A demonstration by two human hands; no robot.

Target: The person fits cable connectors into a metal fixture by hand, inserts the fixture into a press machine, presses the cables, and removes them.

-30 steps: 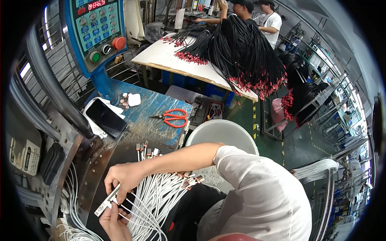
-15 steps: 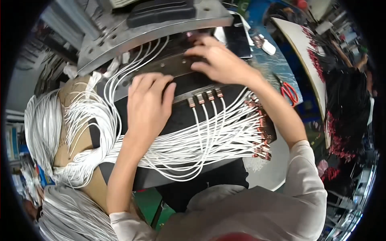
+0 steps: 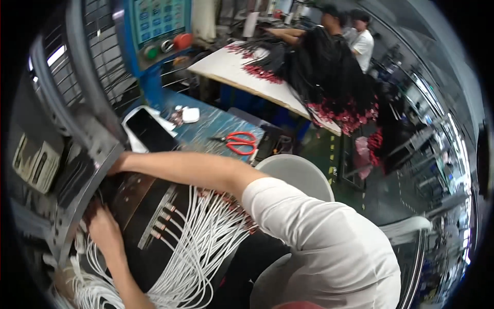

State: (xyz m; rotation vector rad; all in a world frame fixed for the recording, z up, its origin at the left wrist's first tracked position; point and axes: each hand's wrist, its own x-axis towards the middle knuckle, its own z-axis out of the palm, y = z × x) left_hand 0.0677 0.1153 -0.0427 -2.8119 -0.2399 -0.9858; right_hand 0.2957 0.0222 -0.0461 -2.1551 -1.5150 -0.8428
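Observation:
Both of my hands reach in at the grey metal plate [image 3: 77, 216] of a machine on the left. My left hand [image 3: 104, 229] is partly beneath its edge, its fingers lost in shadow. Farther back, my right hand [image 3: 119, 164] goes in behind the same plate, and its fingers are hidden too. What either hand touches cannot be made out. Beside my forearms, several metal cable connectors [image 3: 160, 225] sit in a row along a narrow metal strip [image 3: 149, 229]. White cables [image 3: 200, 252] run from them into a large bundle with copper-coloured ends.
A blue bench [image 3: 206, 123] carries a phone [image 3: 149, 129], a small white case [image 3: 191, 115] and red-handled snips [image 3: 241, 143]. Beyond stand a button panel [image 3: 159, 31] and a table [image 3: 242, 77] with black cables [image 3: 324, 72]. A pale round tub [image 3: 303, 167] is near my right elbow; two people work behind.
The view has swung to the right. My left hand has gone from above the black work surface to beneath the plate's edge; my right hand has reached deeper in, hiding its fingers.

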